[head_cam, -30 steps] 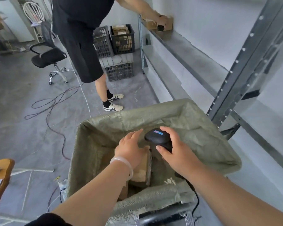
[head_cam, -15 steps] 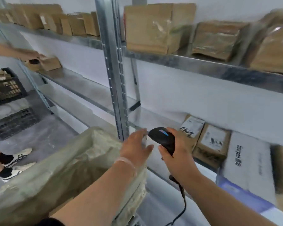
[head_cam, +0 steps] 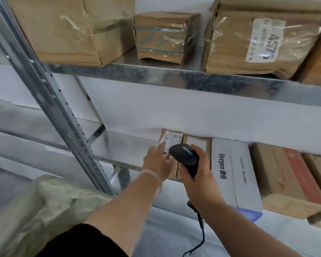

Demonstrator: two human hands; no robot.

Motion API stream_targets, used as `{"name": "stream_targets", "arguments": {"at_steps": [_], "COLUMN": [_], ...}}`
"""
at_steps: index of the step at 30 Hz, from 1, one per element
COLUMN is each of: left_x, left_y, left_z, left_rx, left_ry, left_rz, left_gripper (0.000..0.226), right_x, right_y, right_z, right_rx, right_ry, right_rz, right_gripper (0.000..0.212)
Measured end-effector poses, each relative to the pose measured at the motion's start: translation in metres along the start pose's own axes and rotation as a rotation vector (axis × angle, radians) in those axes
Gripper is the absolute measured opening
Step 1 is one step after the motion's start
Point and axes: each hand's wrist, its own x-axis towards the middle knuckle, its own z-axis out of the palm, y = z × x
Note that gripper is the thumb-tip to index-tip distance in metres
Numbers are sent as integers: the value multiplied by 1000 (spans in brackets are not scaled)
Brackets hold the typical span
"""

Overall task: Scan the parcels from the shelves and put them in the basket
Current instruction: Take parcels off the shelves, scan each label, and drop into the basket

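Brown cardboard all over this rack, lol. A second ago both hands were down over the basket (head_cam: 35, 210) with a parcel going in. Now the person's swung round to the shelves, so that one's dropped off and it's next-parcel time.

Their left hand (head_cam: 158, 160) is stretched toward the small labelled parcel (head_cam: 170, 140) at the left end of the row on the lower shelf (head_cam: 119, 145). Fingers are straight and there's nothing in it yet. I can't tell if the fingertips are actually on the label. Their right hand (head_cam: 198, 175) is wrapped round the black scanner (head_cam: 184, 156), nose aimed at that same parcel, cable (head_cam: 200, 223) dangling below.

My guess is scan first, then lift it over to the basket, which sits low on the left with its green sack liner.

Shelving is bare galvanised steel with a punched upright (head_cam: 50, 101) and plain white wall behind. The upper shelf (head_cam: 174, 76) holds bigger taped brown parcels (head_cam: 258, 43), and a white box (head_cam: 233, 173) sits near the small ones lower down.
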Motion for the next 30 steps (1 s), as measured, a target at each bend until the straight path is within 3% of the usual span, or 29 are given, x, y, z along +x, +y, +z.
{"name": "stream_targets", "arguments": {"at_steps": [4, 6, 8, 12, 20, 25, 30], "left_x": [29, 39, 41, 34, -20, -54, -74], "left_y": [-12, -19, -23, -26, -43, -53, -68], "left_z": [5, 8, 12, 15, 10, 2, -3], "left_rx": [-17, -66, -158, -274, -573, -655, -675], "left_ry": [30, -43, -109, -31, 128, 182, 176], "left_rz": [-100, -136, -150, -137, -17, 28, -37], "left_gripper": [81, 90, 84, 60, 54, 65, 89], "right_x": [6, 9, 11, 9, 11, 4, -15], "right_y": [16, 22, 28, 35, 17, 4, -1], "right_z": [2, 2, 4, 7, 8, 16, 26], "right_rx": [25, 25, 30, 7, 50, 92, 73], "right_ry": [27, 37, 49, 59, 58, -59, -181], "right_rz": [1, 2, 3, 3, -94, -154, -260], "right_gripper": [53, 55, 58, 59, 50, 53, 59]}}
